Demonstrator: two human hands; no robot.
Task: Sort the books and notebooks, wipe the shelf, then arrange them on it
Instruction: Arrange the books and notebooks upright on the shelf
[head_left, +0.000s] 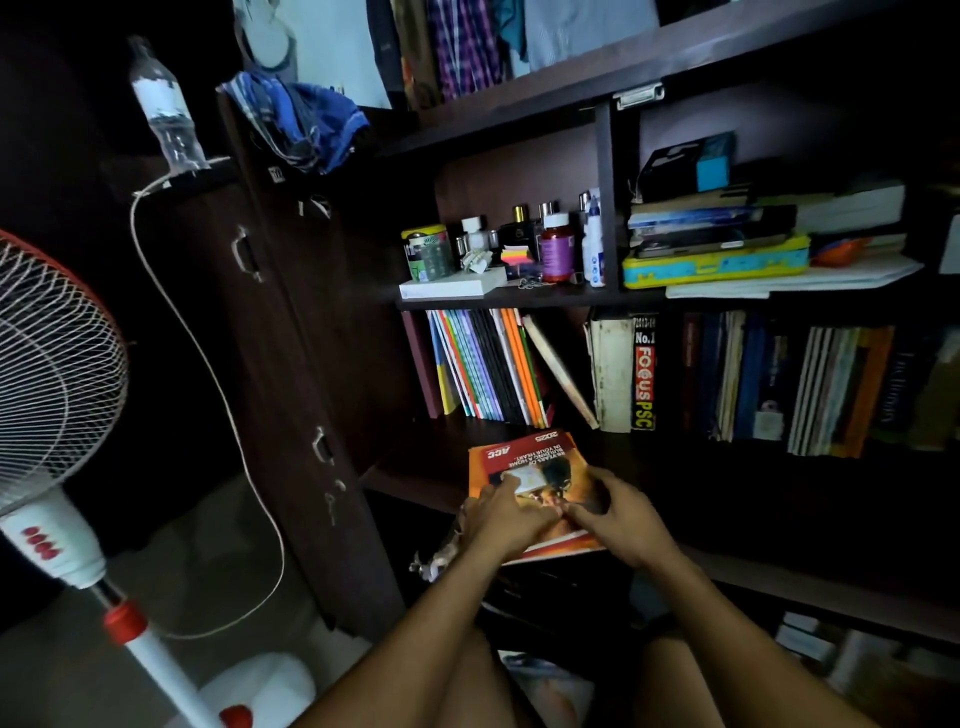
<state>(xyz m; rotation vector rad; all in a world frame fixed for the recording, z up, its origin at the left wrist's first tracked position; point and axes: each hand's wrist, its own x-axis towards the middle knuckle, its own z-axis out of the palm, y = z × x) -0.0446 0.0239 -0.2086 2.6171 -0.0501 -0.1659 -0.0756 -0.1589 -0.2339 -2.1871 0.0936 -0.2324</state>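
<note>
The diary (530, 467) under the hands has an orange and red cover with white lettering. The far notebooks (483, 364) show yellow, green, lilac, black and orange spines. At left, the fan (47, 364) is white with red trim. The pencil box (717, 265) is yellow and turquoise.

Dim, underexposed, wide-angle edge distortion

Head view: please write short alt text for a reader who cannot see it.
Both hands, left hand and right hand, rest on an orange book lying flat on a dark shelf. Behind it stand rows of upright books and thin notebooks.
</note>
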